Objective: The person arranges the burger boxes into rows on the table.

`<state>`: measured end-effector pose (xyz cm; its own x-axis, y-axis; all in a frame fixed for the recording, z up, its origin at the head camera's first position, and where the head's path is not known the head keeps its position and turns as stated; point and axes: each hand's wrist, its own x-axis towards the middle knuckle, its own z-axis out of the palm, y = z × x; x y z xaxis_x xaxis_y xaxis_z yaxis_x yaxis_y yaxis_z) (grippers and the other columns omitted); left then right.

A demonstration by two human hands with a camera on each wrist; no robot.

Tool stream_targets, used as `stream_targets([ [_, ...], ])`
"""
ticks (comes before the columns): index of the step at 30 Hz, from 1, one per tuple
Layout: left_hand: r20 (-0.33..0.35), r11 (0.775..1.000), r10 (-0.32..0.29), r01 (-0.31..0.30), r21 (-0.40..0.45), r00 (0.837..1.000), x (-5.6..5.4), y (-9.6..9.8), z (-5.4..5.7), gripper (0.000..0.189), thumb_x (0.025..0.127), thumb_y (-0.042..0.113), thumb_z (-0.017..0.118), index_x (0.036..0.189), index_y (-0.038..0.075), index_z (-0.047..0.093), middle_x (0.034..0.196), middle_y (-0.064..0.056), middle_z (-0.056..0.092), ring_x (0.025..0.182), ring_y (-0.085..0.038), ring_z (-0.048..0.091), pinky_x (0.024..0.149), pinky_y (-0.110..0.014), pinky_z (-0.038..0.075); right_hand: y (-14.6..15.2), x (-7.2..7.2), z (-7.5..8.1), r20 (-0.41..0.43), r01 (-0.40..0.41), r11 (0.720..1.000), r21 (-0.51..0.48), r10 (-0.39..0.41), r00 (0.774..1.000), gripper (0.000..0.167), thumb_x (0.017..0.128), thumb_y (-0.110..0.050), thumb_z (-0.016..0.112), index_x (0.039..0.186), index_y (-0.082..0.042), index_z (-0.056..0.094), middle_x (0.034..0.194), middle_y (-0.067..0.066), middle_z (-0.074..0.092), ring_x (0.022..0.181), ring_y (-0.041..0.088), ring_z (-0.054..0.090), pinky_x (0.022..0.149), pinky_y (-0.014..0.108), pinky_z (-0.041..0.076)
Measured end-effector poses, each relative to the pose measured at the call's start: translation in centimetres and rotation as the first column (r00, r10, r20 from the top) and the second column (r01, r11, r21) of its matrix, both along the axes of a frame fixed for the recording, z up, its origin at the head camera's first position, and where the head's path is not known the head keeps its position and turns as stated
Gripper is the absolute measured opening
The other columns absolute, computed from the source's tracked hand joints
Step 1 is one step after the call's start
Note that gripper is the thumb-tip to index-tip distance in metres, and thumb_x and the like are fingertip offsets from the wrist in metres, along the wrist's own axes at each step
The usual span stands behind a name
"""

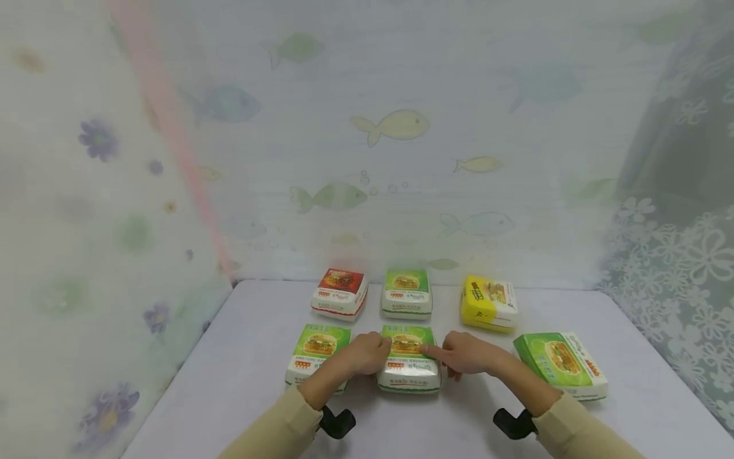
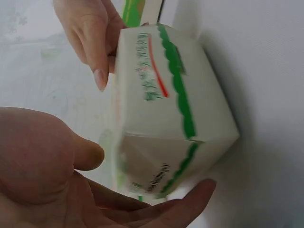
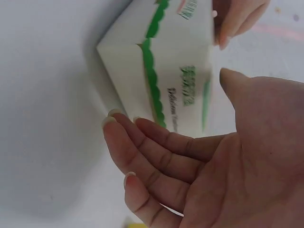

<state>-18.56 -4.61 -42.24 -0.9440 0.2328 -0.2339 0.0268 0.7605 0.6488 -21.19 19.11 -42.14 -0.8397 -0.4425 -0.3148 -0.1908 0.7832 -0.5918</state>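
A green and white burger box [image 1: 408, 376] with a burger picture on its lid sits in the front middle of the white table, between both hands. At its left side is my left hand [image 1: 367, 352], and my right hand [image 1: 466, 352] is at its right side, thumb over the top edge. In the left wrist view, loosely extended fingers [image 2: 190, 202] lie along the end of the box, the thumb apart from them. The right wrist view has relaxed fingers [image 3: 152, 159] beside the opposite end, with the thumb above.
Close on the left stands another green box [image 1: 317, 346]. Behind are a red box [image 1: 339, 294], a green box [image 1: 406, 294] and a yellow box [image 1: 489, 304]. A further green box [image 1: 561, 365] lies angled at the right. Patterned curtains [image 1: 395, 191] surround the table [image 1: 229, 395].
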Motion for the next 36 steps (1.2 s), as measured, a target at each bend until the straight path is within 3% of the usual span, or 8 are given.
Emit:
stream_targets([
  [2,-0.008,1.000,-0.008,0.008,-0.008,1.000,0.2,0.1,0.5,0.040,0.111,0.028,0.041,0.087,0.002,0.059,0.076,-0.011,0.054,0.063,-0.022,0.045,0.056,-0.034,0.035,0.3,0.0,0.2,-0.023,-0.007,1.000,0.021,0.008,1.000,0.059,0.103,-0.054,0.053,0.077,-0.004,0.067,0.070,0.005,0.069,0.064,0.019,0.065,0.063,0.033,0.047],
  [5,-0.038,0.999,-0.016,0.014,-0.041,0.999,0.3,0.2,1.3,0.041,0.110,0.030,0.043,0.101,-0.006,0.061,0.087,-0.014,0.057,0.074,-0.025,0.050,0.063,-0.039,0.041,0.9,0.0,0.8,-0.050,-0.017,0.999,0.033,0.018,0.999,0.058,0.103,-0.053,0.053,0.079,-0.003,0.069,0.071,0.006,0.069,0.065,0.020,0.066,0.063,0.034,0.049],
  [9,-0.090,0.997,-0.050,0.044,-0.069,0.995,0.4,0.2,2.4,0.054,0.110,0.034,0.046,0.134,-0.014,0.052,0.122,-0.025,0.060,0.111,-0.035,0.058,0.091,-0.050,0.049,1.6,-0.1,1.7,-0.073,0.007,0.998,0.062,-0.003,0.997,0.054,0.103,-0.053,0.055,0.087,-0.004,0.071,0.076,0.005,0.070,0.068,0.019,0.065,0.065,0.034,0.051],
  [13,-0.118,0.995,-0.082,0.076,-0.057,0.990,0.3,0.4,3.0,0.061,0.109,0.037,0.047,0.147,-0.011,0.043,0.145,-0.028,0.050,0.136,-0.040,0.049,0.108,-0.055,0.043,2.2,-0.1,2.8,-0.079,0.028,0.997,0.065,-0.022,0.997,0.048,0.101,-0.050,0.059,0.099,-0.004,0.071,0.081,0.004,0.069,0.071,0.017,0.064,0.067,0.035,0.053],
  [20,-0.134,0.996,-0.082,0.076,-0.048,0.988,0.1,1.9,3.4,0.062,0.108,0.043,0.047,0.154,0.002,0.041,0.159,-0.021,0.040,0.149,-0.038,0.034,0.118,-0.056,0.032,4.3,-0.2,4.2,-0.114,0.014,0.999,0.038,-0.009,0.993,0.033,0.102,-0.037,0.063,0.102,-0.004,0.069,0.082,0.004,0.068,0.074,0.018,0.065,0.068,0.036,0.054],
  [24,-0.167,0.994,-0.109,0.102,-0.051,0.980,-0.1,3.1,3.8,0.061,0.107,0.044,0.049,0.154,0.006,0.044,0.159,-0.015,0.042,0.150,-0.033,0.034,0.119,-0.054,0.032,5.9,-0.8,5.1,-0.120,0.013,0.999,0.035,-0.009,0.993,0.031,0.102,-0.031,0.063,0.107,-0.001,0.068,0.084,0.005,0.068,0.076,0.020,0.066,0.069,0.036,0.055],
  [30,-0.160,0.992,-0.129,0.125,-0.033,0.979,-0.8,5.6,4.1,0.062,0.106,0.047,0.052,0.155,0.009,0.043,0.158,-0.010,0.045,0.148,-0.029,0.038,0.118,-0.051,0.035,8.4,-3.0,6.1,-0.150,0.011,0.998,0.060,-0.002,0.989,0.031,0.103,-0.027,0.061,0.108,0.003,0.066,0.090,0.008,0.069,0.079,0.021,0.065,0.068,0.035,0.055],
  [36,-0.089,0.999,-0.045,0.044,-0.016,0.995,-2.5,8.7,3.7,0.071,0.104,0.053,0.053,0.158,0.009,0.037,0.153,-0.011,0.051,0.142,-0.026,0.047,0.112,-0.047,0.042,10.5,-5.3,7.2,-0.185,0.061,0.991,0.118,-0.038,0.982,0.035,0.103,-0.028,0.060,0.112,0.006,0.064,0.098,0.018,0.068,0.087,0.029,0.067,0.073,0.041,0.057],
])
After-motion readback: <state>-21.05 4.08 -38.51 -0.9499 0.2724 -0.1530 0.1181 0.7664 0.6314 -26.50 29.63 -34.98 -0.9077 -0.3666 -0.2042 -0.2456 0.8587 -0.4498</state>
